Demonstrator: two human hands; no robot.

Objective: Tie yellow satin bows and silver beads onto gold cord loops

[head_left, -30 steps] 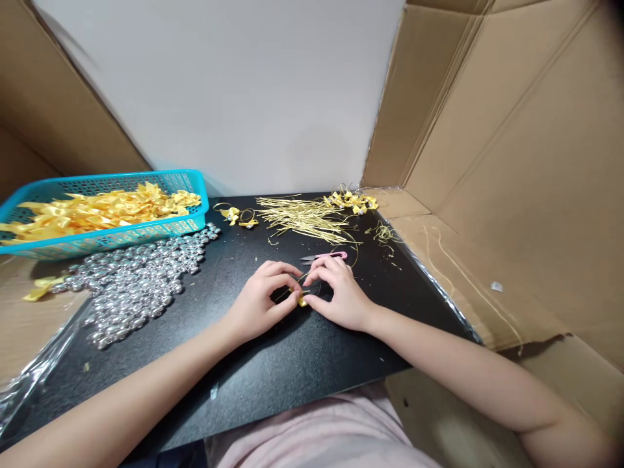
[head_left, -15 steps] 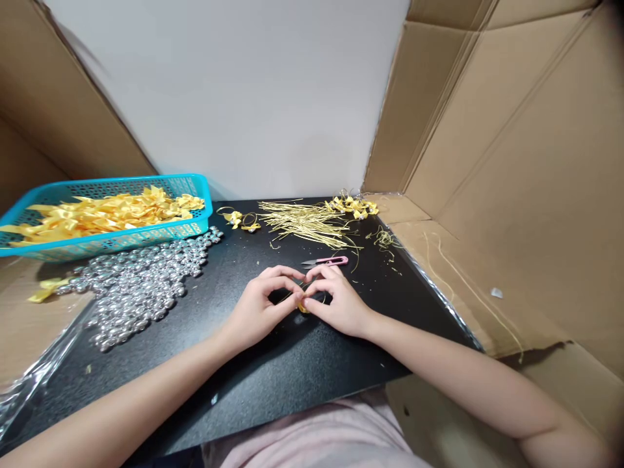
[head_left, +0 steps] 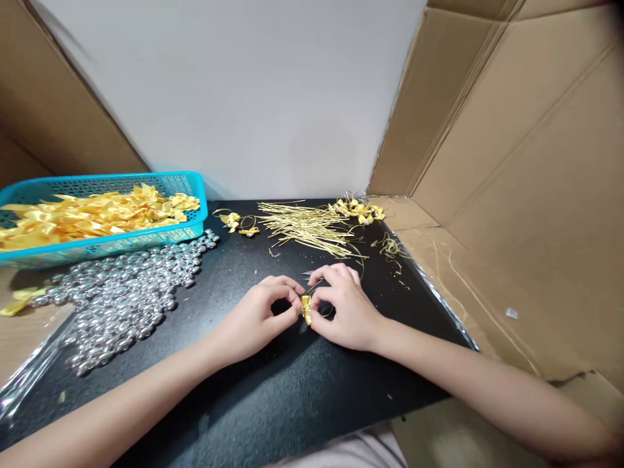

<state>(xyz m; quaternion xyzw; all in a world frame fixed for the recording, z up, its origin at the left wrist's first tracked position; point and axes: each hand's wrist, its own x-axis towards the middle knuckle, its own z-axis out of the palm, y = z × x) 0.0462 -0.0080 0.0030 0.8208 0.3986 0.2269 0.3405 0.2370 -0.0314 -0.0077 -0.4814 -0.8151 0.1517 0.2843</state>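
Observation:
A small yellow ribbon bow (head_left: 306, 309) with a thin gold cord is held between my two hands above the black table. Thumb and fingertips of my left hand (head_left: 260, 318) pinch the bow's left side. My right hand (head_left: 347, 311) is closed in a pinch at its right side, and a loop of cord curves out behind those fingers. Just beyond my right fingers the blades of thread snips (head_left: 308, 273) stick out; their handle is covered by the hand. Past them lies a loose pile of cut gold cords (head_left: 307, 226).
A blue basket (head_left: 195, 224) of yellow bows stands at left, with many silver beads (head_left: 131, 286) spread before it. Corded bows lie at the back (head_left: 358, 209), beside cord scraps (head_left: 390, 247). Cardboard walls (head_left: 526, 130) rise on the right side.
My hands have drawn slightly apart, so the bow shows more fully between them. My right hand now covers the snips' pink handle. The view has shifted a little.

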